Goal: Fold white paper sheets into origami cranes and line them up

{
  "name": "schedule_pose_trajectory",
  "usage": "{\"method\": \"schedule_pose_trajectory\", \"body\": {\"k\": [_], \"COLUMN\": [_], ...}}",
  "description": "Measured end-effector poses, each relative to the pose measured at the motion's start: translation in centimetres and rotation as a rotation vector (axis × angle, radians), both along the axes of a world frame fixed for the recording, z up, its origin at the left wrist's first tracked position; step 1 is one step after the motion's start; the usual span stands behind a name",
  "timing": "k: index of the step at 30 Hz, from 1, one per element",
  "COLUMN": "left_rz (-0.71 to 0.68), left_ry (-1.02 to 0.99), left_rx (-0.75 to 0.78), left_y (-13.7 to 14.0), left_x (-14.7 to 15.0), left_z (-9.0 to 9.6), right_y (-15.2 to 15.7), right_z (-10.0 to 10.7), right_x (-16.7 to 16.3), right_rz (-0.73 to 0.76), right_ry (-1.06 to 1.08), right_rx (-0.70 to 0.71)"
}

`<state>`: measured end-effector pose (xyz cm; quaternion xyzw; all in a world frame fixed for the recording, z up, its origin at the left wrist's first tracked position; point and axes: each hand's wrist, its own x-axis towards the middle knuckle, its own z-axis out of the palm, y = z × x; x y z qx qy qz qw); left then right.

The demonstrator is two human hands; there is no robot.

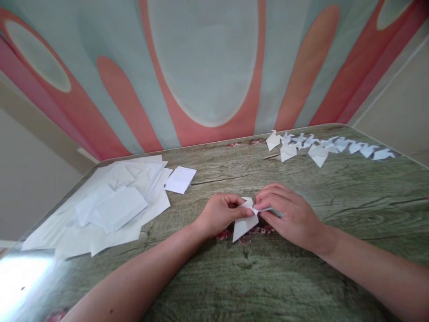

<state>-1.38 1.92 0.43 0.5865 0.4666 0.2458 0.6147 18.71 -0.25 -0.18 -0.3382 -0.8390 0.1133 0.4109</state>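
A small folded piece of white paper (244,226), with a pointed lower corner, is held between both hands just above the table. My left hand (221,212) is closed on its left side, the thumb pressed across the top. On the other side my right hand (288,212) pinches a narrow part of the same paper between thumb and fingers. The fingertips partly hide the folds there. At the back right stands a group of folded paper birds (320,152), out of reach of the fingers.
On the left lies a spread pile of white paper sheets (154,210), some folded. Beside it rests a folded white square (181,180). The wood-grain table (214,286) ends at a patterned grey and coral backdrop (204,53). Bright light falls on the front left corner.
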Motion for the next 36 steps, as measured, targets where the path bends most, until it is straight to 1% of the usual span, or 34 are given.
{"method": "schedule_pose_trajectory", "body": {"k": [5, 9, 17, 21, 23, 26, 32, 34, 36], "left_rz": [0.048, 0.096, 0.105, 0.143, 0.164, 0.191, 0.207, 0.210, 0.210], "left_ry": [-0.088, -0.116, -0.064, -0.042, -0.054, -0.068, -0.048, -0.055, -0.051], "left_rx": [-0.062, -0.006, 0.013, 0.086, 0.100, 0.100, 0.073, 0.080, 0.105], "left_y": [0.1, 0.3, 0.2, 0.2, 0.2, 0.2, 0.1, 0.1, 0.2], "left_x": [0.0, -0.1, 0.0, 0.1, 0.1, 0.2, 0.4, 0.4, 0.3], "left_z": [-0.3, -0.4, -0.4, -0.2, -0.2, -0.1, 0.0, 0.1, 0.1], "right_y": [-0.2, -0.2, -0.2, -0.4, -0.5, -0.6, -0.4, -0.3, -0.2], "right_z": [-0.2, -0.5, -1.5, -1.3, -1.0, -0.6, -0.1, -0.1, -0.1], "right_x": [0.0, 0.0, -0.2, -0.4, -0.5, -0.6, -0.7, -0.7, -0.7], "right_rz": [-0.045, -0.074, -0.099, -0.124, -0.150, -0.190, -0.225, -0.192, -0.111], "right_ry": [0.002, 0.022, 0.059, 0.023, -0.002, 0.000, 0.113, 0.159, 0.232], "right_rx": [0.035, 0.051, -0.033, -0.085, -0.126, -0.237, -0.631, -0.741, -0.848]}}
